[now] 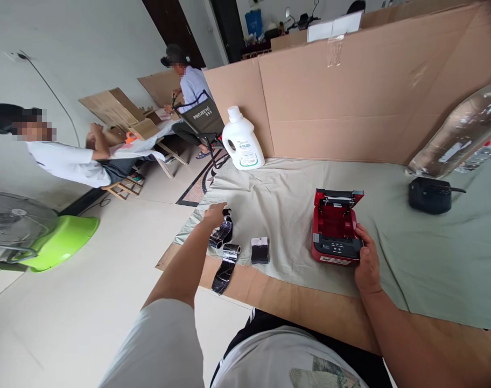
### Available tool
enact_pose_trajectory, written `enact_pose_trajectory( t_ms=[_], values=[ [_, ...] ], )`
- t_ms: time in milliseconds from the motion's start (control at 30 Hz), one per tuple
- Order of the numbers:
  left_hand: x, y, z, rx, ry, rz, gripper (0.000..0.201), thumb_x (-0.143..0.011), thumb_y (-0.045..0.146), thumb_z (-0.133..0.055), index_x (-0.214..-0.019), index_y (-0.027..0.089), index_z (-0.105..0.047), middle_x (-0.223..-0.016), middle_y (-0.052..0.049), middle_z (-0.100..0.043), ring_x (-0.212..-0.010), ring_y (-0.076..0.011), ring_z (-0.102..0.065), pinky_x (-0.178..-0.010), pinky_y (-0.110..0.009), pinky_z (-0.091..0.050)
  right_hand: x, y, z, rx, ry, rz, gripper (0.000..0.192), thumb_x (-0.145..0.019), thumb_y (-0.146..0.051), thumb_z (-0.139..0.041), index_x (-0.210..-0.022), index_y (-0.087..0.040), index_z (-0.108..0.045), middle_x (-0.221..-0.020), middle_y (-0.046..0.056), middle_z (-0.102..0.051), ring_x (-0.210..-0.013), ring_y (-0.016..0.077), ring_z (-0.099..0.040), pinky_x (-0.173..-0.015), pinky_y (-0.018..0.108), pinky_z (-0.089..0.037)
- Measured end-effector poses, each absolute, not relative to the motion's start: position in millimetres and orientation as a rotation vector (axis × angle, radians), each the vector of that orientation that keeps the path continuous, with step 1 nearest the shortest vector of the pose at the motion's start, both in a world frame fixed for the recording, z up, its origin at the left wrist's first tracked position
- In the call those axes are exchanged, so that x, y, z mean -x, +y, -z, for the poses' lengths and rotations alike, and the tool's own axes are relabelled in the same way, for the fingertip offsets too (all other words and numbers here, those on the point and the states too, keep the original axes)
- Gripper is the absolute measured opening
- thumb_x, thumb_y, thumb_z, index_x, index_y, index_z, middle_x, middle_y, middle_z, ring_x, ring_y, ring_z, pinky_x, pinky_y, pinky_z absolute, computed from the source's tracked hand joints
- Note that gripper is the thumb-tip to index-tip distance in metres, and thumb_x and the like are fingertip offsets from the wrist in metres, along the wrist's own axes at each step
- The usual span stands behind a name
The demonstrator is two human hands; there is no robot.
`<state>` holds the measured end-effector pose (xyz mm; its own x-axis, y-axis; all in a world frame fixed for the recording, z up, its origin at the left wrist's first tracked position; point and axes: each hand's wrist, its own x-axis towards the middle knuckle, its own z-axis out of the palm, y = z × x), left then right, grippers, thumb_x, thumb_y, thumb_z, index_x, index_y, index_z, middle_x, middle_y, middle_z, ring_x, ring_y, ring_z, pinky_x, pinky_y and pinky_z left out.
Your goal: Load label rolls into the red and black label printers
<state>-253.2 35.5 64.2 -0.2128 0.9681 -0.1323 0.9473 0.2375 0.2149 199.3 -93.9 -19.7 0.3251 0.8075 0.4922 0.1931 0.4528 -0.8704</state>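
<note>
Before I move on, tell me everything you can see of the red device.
The red device is a small box with a glossy, plastic-looking shell. Its lid is raised at the far end, showing a shiny bar on the underside and a red hollow below. A black panel with small pale marks spans the near end, above a white label too small to read. It sits upright on the cloth, the right hand against its right side.
</note>
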Motion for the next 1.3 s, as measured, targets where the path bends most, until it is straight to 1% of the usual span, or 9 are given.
enact_pose_trajectory(
  t_ms=[100,200,333,500,733,833,1033,1133,1300],
  values=[
    [256,53,-65,-1.747,2.255,-0.116,0.047,-0.061,0.011,-0.064,-0.108,0.014,-0.066,-0.121,-0.017,-0.063,-0.12,-0.0384,-0.054,-0.097,-0.047,-0.045,-200,-94,19,1.062,-1.221,-0.53,0.044,-0.096,-0.045,-0.039,-0.128,-0.021,-0.058,-0.144,0.013,-0.051,-0.137,0.0284,-0.045,-0.115,0.051,-0.033],
    [247,58,-76,-1.737,2.201,-0.251,0.043,-0.066,0.019,-0.064,-0.108,0.014,-0.062,-0.115,-0.014,-0.064,-0.107,-0.031,-0.061,-0.088,-0.04,-0.051,-201,-94,17,1.057,-1.235,-0.523,0.042,-0.097,-0.043,-0.04,-0.129,-0.022,-0.058,-0.144,0.012,-0.051,-0.137,0.0277,-0.045,-0.115,0.049,-0.034],
    [207,41,-103,-1.534,1.524,-0.754,0.043,-0.068,0.03,-0.067,-0.106,0.015,-0.054,-0.096,-0.007,-0.064,-0.082,-0.0207,-0.065,-0.066,-0.03,-0.052,-201,-96,13,1.073,-1.241,-0.529,0.04,-0.097,-0.04,-0.041,-0.129,-0.023,-0.058,-0.143,0.011,-0.052,-0.135,0.0268,-0.046,-0.114,0.049,-0.035],
    [125,-7,-127,-1.358,0.827,-0.632,0.046,-0.069,0.029,-0.073,-0.108,0.016,-0.052,-0.074,0.001,-0.059,-0.06,-0.0114,-0.055,-0.053,-0.021,-0.04,-200,-97,10,1.093,-1.232,-0.579,0.038,-0.097,-0.041,-0.041,-0.127,-0.023,-0.057,-0.144,0.011,-0.051,-0.135,0.0271,-0.046,-0.113,0.052,-0.036],
    [48,-29,-125,-1.608,0.684,-0.536,0.032,-0.076,0.022,-0.065,-0.105,0.018,-0.052,-0.09,-0.001,-0.056,-0.08,-0.0146,-0.055,-0.073,-0.028,-0.045,-201,-107,4,1.158,-1.356,-0.304,0.055,-0.094,-0.048,-0.042,-0.142,-0.023,-0.041,-0.149,0.014,-0.043,-0.135,0.0322,-0.043,-0.1,0.055,-0.045],
    [25,-25,-125,-1.907,0.799,-0.498,0.034,-0.077,0.014,-0.057,-0.11,0.018,-0.051,-0.099,-0.004,-0.059,-0.091,-0.0185,-0.057,-0.084,-0.033,-0.047,-198,-112,-5,1.073,-1.526,-0.058,0.054,-0.092,-0.033,-0.047,-0.144,-0.026,-0.036,-0.145,0.013,-0.047,-0.129,0.0304,-0.047,-0.102,0.058,-0.043],
    [-22,-13,-123,-2.398,0.988,-0.324,0.054,-0.073,0.003,-0.053,-0.125,0.019,-0.049,-0.129,-0.012,-0.055,-0.117,-0.0262,-0.057,-0.101,-0.041,-0.046,-193,-117,-18,1.034,-1.663,0.092,0.038,-0.083,-0.011,-0.052,-0.114,-0.027,-0.063,-0.108,0.005,-0.068,-0.114,0.0253,-0.055,-0.094,0.048,-0.048],
    [-42,-4,-116,-2.463,1.032,-0.208,0.054,-0.074,0.004,-0.056,-0.125,0.018,-0.048,-0.127,-0.012,-0.061,-0.114,-0.0261,-0.061,-0.096,-0.038,-0.049,-192,-119,-20,1.066,-1.666,0.12,0.028,-0.079,-0.016,-0.056,-0.102,-0.026,-0.068,-0.103,0.005,-0.068,-0.109,0.0258,-0.057,-0.092,0.047,-0.048],
    [-63,8,-104,-2.607,1.112,0.099,0.041,-0.075,0.015,-0.064,-0.115,0.018,-0.055,-0.105,-0.01,-0.072,-0.101,-0.0284,-0.067,-0.089,-0.038,-0.05,-193,-119,-19,1.083,-1.691,0.099,0.026,-0.079,-0.027,-0.062,-0.105,-0.024,-0.068,-0.104,0.007,-0.068,-0.111,0.0279,-0.056,-0.094,0.048,-0.046]
  ],
)
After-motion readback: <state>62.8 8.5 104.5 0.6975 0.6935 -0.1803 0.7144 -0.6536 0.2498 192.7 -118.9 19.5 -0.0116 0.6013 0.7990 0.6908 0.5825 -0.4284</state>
